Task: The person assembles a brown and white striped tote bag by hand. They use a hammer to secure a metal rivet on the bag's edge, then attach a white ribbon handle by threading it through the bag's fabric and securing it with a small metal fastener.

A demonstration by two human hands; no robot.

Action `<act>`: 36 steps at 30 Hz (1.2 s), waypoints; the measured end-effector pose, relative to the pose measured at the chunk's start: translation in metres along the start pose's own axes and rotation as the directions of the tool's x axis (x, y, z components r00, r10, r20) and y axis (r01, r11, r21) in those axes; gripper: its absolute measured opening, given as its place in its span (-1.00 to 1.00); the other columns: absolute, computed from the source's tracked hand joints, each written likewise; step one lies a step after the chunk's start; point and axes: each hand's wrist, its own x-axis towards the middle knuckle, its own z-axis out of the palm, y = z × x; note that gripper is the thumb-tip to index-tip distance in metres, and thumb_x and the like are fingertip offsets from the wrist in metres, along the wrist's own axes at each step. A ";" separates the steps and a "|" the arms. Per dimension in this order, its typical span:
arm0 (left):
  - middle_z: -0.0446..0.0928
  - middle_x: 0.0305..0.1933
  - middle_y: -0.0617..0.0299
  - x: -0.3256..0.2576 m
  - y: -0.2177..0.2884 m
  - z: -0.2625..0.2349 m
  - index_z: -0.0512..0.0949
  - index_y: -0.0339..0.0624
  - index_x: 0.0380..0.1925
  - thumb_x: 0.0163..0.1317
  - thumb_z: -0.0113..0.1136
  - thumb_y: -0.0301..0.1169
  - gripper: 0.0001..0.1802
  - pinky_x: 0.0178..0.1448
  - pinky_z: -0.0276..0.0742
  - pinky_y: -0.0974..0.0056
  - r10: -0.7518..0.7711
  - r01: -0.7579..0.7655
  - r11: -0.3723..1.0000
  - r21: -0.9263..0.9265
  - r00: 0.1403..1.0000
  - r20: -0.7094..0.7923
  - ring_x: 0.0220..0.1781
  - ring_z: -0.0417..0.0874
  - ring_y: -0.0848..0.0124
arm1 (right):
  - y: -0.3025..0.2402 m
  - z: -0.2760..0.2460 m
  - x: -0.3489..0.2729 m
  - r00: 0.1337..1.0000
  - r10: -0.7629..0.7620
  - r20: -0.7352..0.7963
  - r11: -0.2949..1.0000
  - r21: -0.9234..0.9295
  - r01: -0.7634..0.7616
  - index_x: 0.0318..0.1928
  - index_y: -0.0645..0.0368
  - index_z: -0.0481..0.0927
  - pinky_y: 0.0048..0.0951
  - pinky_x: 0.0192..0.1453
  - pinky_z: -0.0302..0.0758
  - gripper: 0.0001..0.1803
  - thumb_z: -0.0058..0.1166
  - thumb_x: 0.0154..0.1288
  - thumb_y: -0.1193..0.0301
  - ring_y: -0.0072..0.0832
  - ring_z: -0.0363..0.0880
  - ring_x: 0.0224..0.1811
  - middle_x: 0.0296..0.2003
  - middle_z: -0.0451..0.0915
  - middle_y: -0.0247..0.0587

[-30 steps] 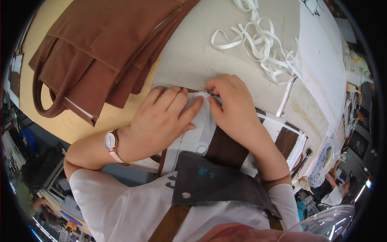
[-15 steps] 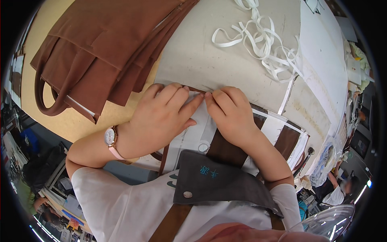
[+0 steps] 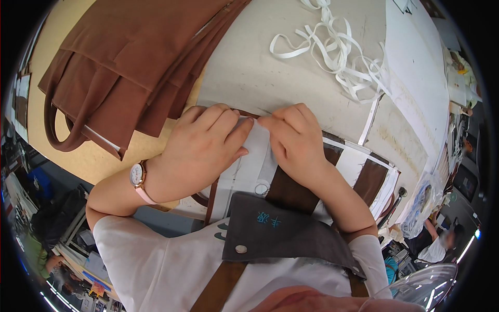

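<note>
The white panel (image 3: 257,151) lies right under my fingers, its far border between the two sets of fingertips and its near part running back toward the chest. My right hand (image 3: 299,148) has thumb and index drawn together at that far border, and they seem to pinch it. My left hand (image 3: 200,148) lies over the panel's left part, fingers curled at the same border, thumb apart from the index; I cannot tell from here whether those curled fingers grip anything underneath.

I judge the panel light and limp, a thin sheet that would crease or slide sideways before it tore. The brown edging (image 3: 247,113) just beyond my left fingertips looks firmer, so I would take hold there, with flat fingers near each end of the stretch being worked. The wide brown strip (image 3: 291,190), nearer me than the right fingers, looks thicker and should bend less readily. Beside it, a small round disc (image 3: 261,189) shows on the white; I would keep pressure off it.

As for containers, the brown bags (image 3: 125,67) lie overlapping beyond and left of my left fingers, a looped handle (image 3: 49,114) hanging toward the left; their insides are hidden. Far to the right of my right fingers is a crumpled clear plastic bag (image 3: 418,208), and I cannot make out its contents.
</note>
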 end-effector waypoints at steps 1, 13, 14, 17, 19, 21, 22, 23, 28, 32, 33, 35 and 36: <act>0.49 0.03 0.20 0.001 0.000 0.000 0.57 -0.14 0.10 0.01 0.40 -0.23 -0.40 0.11 0.43 0.14 -0.001 0.001 1.000 0.000 1.000 -0.004 0.13 0.53 0.22 | -0.003 0.002 0.001 0.999 0.031 -0.019 0.999 -0.007 -0.031 -0.17 0.24 0.69 -0.28 -0.18 0.43 -0.65 0.18 -0.08 0.68 -0.27 0.47 -0.26 -0.30 0.49 -0.23; 0.49 -0.04 0.16 0.003 -0.009 -0.002 0.56 -0.20 0.07 -0.02 0.42 -0.34 -0.43 0.09 0.49 0.15 0.000 0.000 0.997 -0.075 1.000 0.000 0.06 0.55 0.18 | -0.003 0.009 -0.010 0.984 -0.177 -0.014 0.943 -0.289 0.166 -0.08 0.27 0.69 -0.30 -0.14 0.44 -0.61 0.16 0.02 0.44 -0.31 0.45 -0.17 -0.22 0.47 -0.26; 0.49 -0.06 0.15 0.004 -0.008 -0.002 0.56 -0.22 0.07 -0.01 0.42 -0.36 -0.43 0.09 0.50 0.15 -0.001 0.000 0.998 -0.068 1.000 -0.006 0.05 0.55 0.17 | -0.002 0.009 -0.010 0.984 -0.177 -0.019 0.943 -0.289 0.164 -0.09 0.27 0.69 -0.30 -0.14 0.44 -0.62 0.17 0.02 0.44 -0.31 0.46 -0.17 -0.22 0.47 -0.26; 0.49 -0.09 0.14 0.004 -0.010 0.001 0.56 -0.24 0.07 0.00 0.38 -0.41 -0.45 0.10 0.51 0.15 0.017 -0.017 0.999 -0.044 1.000 -0.018 0.02 0.55 0.17 | -0.001 0.012 -0.011 0.983 -0.178 -0.039 0.945 -0.286 0.160 -0.08 0.27 0.69 -0.29 -0.14 0.43 -0.62 0.16 0.03 0.44 -0.31 0.45 -0.18 -0.23 0.46 -0.26; 0.48 -0.14 0.16 0.005 -0.011 0.002 0.58 -0.27 0.04 0.02 0.30 -0.44 -0.50 0.08 0.52 0.18 0.036 -0.037 0.999 -0.027 0.999 -0.041 -0.02 0.55 0.20 | -0.001 0.012 -0.010 0.985 -0.167 -0.029 0.943 -0.295 0.151 -0.08 0.27 0.69 -0.30 -0.15 0.41 -0.62 0.16 0.04 0.44 -0.32 0.44 -0.18 -0.24 0.45 -0.26; 0.47 -0.21 0.21 0.008 -0.011 0.002 0.61 -0.32 -0.02 0.05 0.18 -0.45 -0.58 0.03 0.54 0.23 0.058 -0.059 0.998 -0.012 0.995 -0.083 -0.08 0.54 0.27 | -0.003 0.010 -0.009 0.989 -0.146 -0.012 0.946 -0.294 0.136 -0.08 0.26 0.69 -0.30 -0.15 0.40 -0.63 0.16 0.05 0.44 -0.32 0.43 -0.18 -0.24 0.44 -0.27; 0.49 -0.17 0.19 0.007 -0.012 0.002 0.61 -0.31 -0.02 0.02 0.22 -0.47 -0.56 0.05 0.54 0.21 0.057 -0.059 0.998 -0.027 0.996 -0.063 -0.05 0.55 0.24 | -0.005 0.010 -0.008 0.992 -0.130 0.001 0.950 -0.288 0.125 -0.08 0.26 0.69 -0.30 -0.15 0.40 -0.63 0.16 0.05 0.44 -0.32 0.42 -0.18 -0.24 0.44 -0.27; 0.50 -0.12 0.17 0.005 -0.014 0.001 0.61 -0.30 -0.01 0.00 0.25 -0.49 -0.54 0.07 0.54 0.18 0.058 -0.060 0.997 -0.041 0.997 -0.043 -0.02 0.56 0.21 | -0.006 0.008 -0.007 0.993 -0.114 0.012 0.952 -0.283 0.112 -0.07 0.26 0.69 -0.30 -0.15 0.39 -0.63 0.16 0.05 0.44 -0.32 0.42 -0.18 -0.24 0.44 -0.26; 0.56 -0.02 0.14 0.005 -0.008 0.004 0.63 -0.34 -0.07 -0.02 0.27 -0.52 -0.58 0.11 0.55 0.16 0.076 -0.080 0.996 -0.025 0.990 -0.117 0.05 0.59 0.18 | -0.011 0.008 -0.005 0.995 -0.095 0.041 0.944 -0.313 0.103 -0.07 0.25 0.70 -0.29 -0.14 0.39 -0.62 0.16 0.04 0.44 -0.31 0.41 -0.17 -0.24 0.44 -0.27; 0.60 0.02 0.10 0.004 -0.010 -0.001 0.63 -0.37 -0.10 -0.01 0.24 -0.51 -0.61 0.13 0.54 0.15 0.139 -0.141 0.990 -0.019 0.987 -0.078 0.09 0.61 0.18 | -0.005 0.010 -0.009 0.990 -0.137 -0.019 0.953 -0.277 0.126 -0.07 0.23 0.70 -0.30 -0.14 0.39 -0.62 0.17 0.04 0.44 -0.32 0.41 -0.18 -0.25 0.43 -0.28; 0.61 0.03 0.09 0.004 -0.010 -0.002 0.63 -0.37 -0.10 0.00 0.22 -0.50 -0.61 0.13 0.54 0.14 0.153 -0.155 0.988 -0.026 0.986 -0.060 0.09 0.61 0.19 | -0.005 0.010 -0.008 0.992 -0.127 -0.005 0.952 -0.282 0.120 -0.07 0.22 0.71 -0.30 -0.15 0.38 -0.63 0.17 0.05 0.44 -0.32 0.41 -0.18 -0.26 0.43 -0.28; 0.61 0.03 0.07 0.005 -0.010 -0.002 0.62 -0.38 -0.11 0.01 0.21 -0.48 -0.62 0.13 0.53 0.14 0.173 -0.173 0.985 0.009 0.984 -0.052 0.09 0.61 0.19 | -0.008 0.009 -0.006 0.994 -0.107 0.020 0.949 -0.297 0.109 -0.07 0.20 0.71 -0.30 -0.15 0.38 -0.63 0.17 0.05 0.44 -0.31 0.41 -0.18 -0.26 0.43 -0.28; 0.61 0.03 0.06 0.005 -0.009 -0.003 0.62 -0.38 -0.11 0.02 0.20 -0.47 -0.62 0.14 0.53 0.14 0.185 -0.184 0.983 0.027 0.982 -0.048 0.09 0.61 0.19 | -0.011 0.008 -0.004 0.996 -0.084 0.044 0.952 -0.292 0.093 -0.07 0.20 0.71 -0.30 -0.16 0.38 -0.63 0.17 0.06 0.43 -0.31 0.41 -0.18 -0.26 0.43 -0.29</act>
